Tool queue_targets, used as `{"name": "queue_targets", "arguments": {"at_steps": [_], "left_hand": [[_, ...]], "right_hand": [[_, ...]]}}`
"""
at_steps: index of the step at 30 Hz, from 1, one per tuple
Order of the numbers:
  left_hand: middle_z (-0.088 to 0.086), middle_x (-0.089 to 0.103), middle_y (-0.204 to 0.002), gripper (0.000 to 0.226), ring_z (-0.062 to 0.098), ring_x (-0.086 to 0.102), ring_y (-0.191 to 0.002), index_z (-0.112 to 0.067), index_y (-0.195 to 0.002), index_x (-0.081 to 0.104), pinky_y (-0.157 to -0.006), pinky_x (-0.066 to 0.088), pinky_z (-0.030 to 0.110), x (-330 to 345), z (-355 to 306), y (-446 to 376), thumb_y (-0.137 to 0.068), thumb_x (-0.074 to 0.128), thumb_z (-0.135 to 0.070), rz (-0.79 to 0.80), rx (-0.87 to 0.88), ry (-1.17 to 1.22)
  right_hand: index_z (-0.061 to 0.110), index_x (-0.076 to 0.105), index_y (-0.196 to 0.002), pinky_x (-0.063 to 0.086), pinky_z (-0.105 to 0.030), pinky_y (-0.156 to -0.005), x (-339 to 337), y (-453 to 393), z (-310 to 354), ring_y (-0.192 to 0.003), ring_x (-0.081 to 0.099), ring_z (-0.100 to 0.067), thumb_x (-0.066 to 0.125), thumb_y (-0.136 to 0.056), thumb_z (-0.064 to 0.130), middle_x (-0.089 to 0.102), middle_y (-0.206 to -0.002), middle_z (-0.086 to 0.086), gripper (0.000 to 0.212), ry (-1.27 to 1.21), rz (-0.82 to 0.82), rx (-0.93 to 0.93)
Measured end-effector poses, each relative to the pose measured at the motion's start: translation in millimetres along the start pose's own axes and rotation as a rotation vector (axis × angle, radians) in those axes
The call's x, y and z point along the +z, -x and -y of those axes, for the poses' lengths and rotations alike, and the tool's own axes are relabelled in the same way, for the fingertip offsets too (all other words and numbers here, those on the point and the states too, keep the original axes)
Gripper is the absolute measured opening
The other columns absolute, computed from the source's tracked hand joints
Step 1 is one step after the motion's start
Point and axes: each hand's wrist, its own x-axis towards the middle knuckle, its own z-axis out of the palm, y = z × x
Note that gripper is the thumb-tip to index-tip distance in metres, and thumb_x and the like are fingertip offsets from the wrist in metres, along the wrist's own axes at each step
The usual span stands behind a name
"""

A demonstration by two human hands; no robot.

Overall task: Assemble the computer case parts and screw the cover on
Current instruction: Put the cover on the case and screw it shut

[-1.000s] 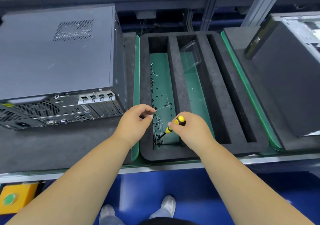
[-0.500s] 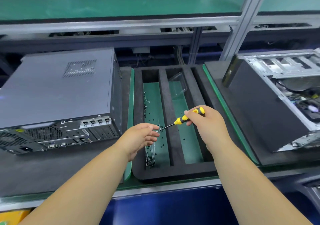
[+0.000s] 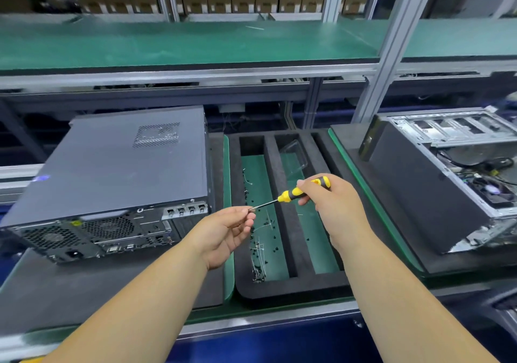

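Observation:
A closed grey computer case (image 3: 117,172) lies on its side at the left, rear ports facing me. My right hand (image 3: 333,206) grips a yellow-and-black screwdriver (image 3: 296,193), its shaft pointing left. My left hand (image 3: 223,229) pinches something small, probably a screw, at the screwdriver's tip (image 3: 251,209); the item itself is too small to make out. Both hands hover above a black foam tray (image 3: 288,290) whose left slot holds several small black screws (image 3: 260,250). An open case (image 3: 458,178) with its black cover leaning on it stands at the right.
A clear plastic box (image 3: 293,155) sits in the tray's middle slot. A green shelf (image 3: 195,40) runs across above the bench, held by a slanted aluminium post (image 3: 389,43). The bench's metal front edge (image 3: 251,320) is close to me.
Both hands rose from the tray's screw slot; the screwdriver now points left with its tip at my left fingertips. My head tilted up, showing the upper shelf.

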Motion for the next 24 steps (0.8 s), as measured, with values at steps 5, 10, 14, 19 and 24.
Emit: {"name": "queue_targets", "arguments": {"at_steps": [5,10,14,19,24], "left_hand": [[0.004,0.071,-0.077,0.012,0.008,0.067,-0.063,-0.003,-0.098,0.068,-0.054,0.055,0.017,-40.7,-20.3,29.2,-0.093,0.058,-0.006,-0.007,-0.003,0.089],[0.004,0.070,-0.074,0.011,0.007,0.065,-0.058,-0.003,-0.096,0.069,-0.053,0.055,0.017,-92.3,-40.9,62.5,-0.092,0.060,-0.008,-0.042,-0.024,0.113],[0.004,0.070,-0.073,0.010,0.007,0.064,-0.056,-0.003,-0.093,0.069,-0.051,0.054,0.016,-136.6,-57.0,87.5,-0.091,0.061,-0.009,-0.060,-0.044,0.141],[0.004,0.070,-0.072,0.011,0.007,0.063,-0.054,-0.003,-0.088,0.069,-0.049,0.053,0.016,-184.0,-73.5,111.5,-0.091,0.062,-0.011,-0.080,-0.070,0.215],[0.001,0.068,-0.064,0.013,0.006,0.061,-0.049,-0.005,-0.085,0.068,-0.044,0.050,0.014,-218.7,-87.6,117.8,-0.092,0.063,-0.016,-0.172,-0.056,0.323]], "right_hand": [[0.033,0.070,-0.074,0.037,-0.029,-0.069,46.6,27.9,17.4,-0.060,0.057,0.008,0.066,-0.086,0.038,0.072,-0.070,0.005,0.013,-0.007,-0.001,-0.033],[0.032,0.070,-0.075,0.043,-0.030,-0.071,106.8,57.3,32.7,-0.071,0.065,-0.003,0.068,-0.087,0.034,0.072,-0.071,0.004,0.012,0.006,0.020,-0.042],[0.024,0.069,-0.076,0.044,-0.029,-0.068,158.0,81.7,43.6,-0.073,0.065,-0.004,0.068,-0.088,0.032,0.072,-0.072,0.005,0.014,0.030,0.014,-0.064],[0.026,0.068,-0.078,0.054,-0.045,-0.081,212.1,107.4,58.8,-0.085,0.069,-0.027,0.069,-0.087,0.033,0.073,-0.078,0.007,0.012,0.066,0.035,-0.084],[0.028,0.070,-0.082,0.045,-0.017,-0.054,256.6,125.9,61.0,-0.062,0.060,-0.009,0.074,-0.083,0.030,0.071,-0.073,0.006,0.006,0.167,0.080,-0.061]]}}
